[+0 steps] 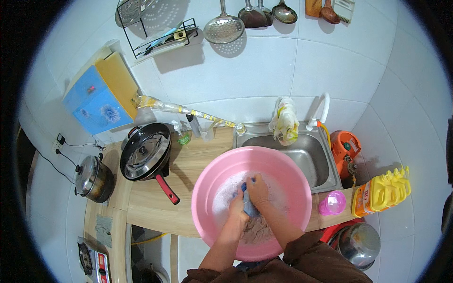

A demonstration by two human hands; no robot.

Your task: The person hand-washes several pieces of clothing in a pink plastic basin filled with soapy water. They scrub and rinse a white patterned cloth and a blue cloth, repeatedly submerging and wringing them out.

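Observation:
A large pink plastic basin (204, 198) stands on the counter and overlaps the front of the sink. White suds (224, 192) float on the water in it. Over the middle of the basin my left hand (238, 209) and my right hand (258, 191) grip a wet blue cloth (250, 205) between them. Darker blue parts show at the fingers; whether they belong to the same cloth, I cannot tell. Below my wrists a brownish fabric (257, 230) lies in the water, partly covered by my forearms.
Behind the basin is a stainless steel sink (311, 162) with a white faucet (324, 109). A pink cup (332, 203) and yellow-capped jugs (384, 192) stand to the right. A lidded frying pan (145, 152) with a red handle (167, 189), a soap pump bottle (182, 134) and a pot (93, 178) occupy the left.

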